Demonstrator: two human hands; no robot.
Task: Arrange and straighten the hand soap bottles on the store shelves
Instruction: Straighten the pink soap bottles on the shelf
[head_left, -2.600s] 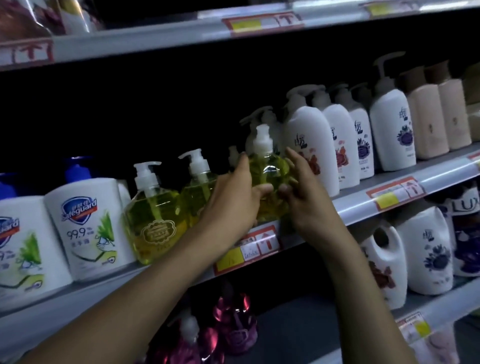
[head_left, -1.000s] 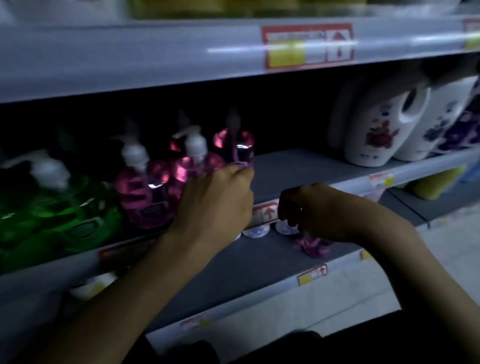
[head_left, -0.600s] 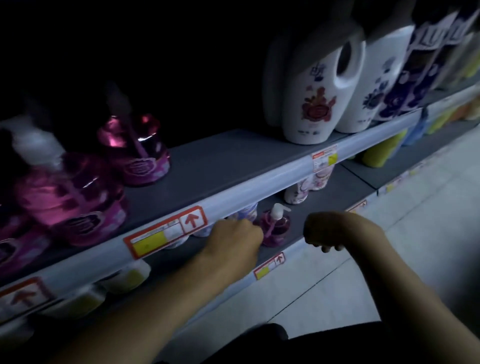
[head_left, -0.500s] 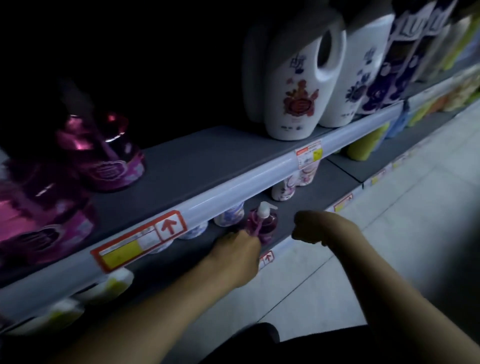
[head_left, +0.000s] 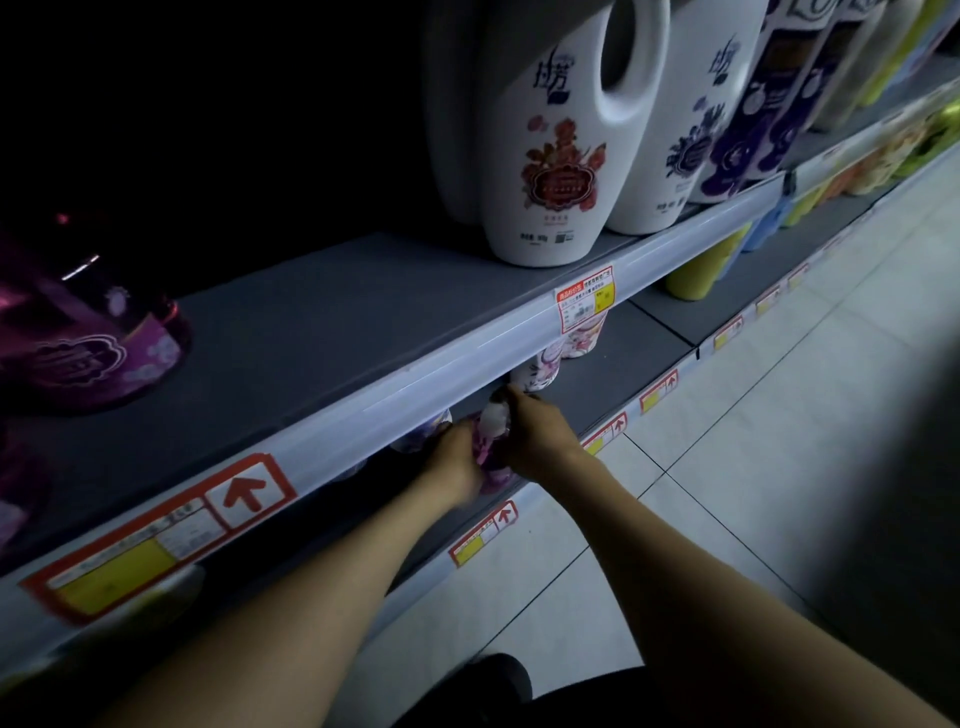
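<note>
The pump bottle (head_left: 492, 457) is small, with a pink-purple body, a pale floral pattern and a white pump head. It stands near the front edge of the bottom shelf (head_left: 602, 379), partly tucked under the lip of the shelf above. The left hand (head_left: 457, 465) curls round its left side. The right hand (head_left: 540, 436) wraps its right side, fingertips up by the pump, so the bottle is gripped between both (motion blur hides the finer finger positions).

Just behind it stand small white bottles (head_left: 537, 371) with floral print. On the middle shelf (head_left: 311, 322) a white jug (head_left: 545, 156) carries dark blue Chinese characters over a red flower emblem. Beside it is a second jug (head_left: 691, 124) with a blue flower. Far left sits a purple bottle (head_left: 88, 353) with an ornate label. A shelf tag (head_left: 156, 540) shows a red frame, yellow block and red up-arrow. The price label (head_left: 584, 299) has print too small to read.
</note>
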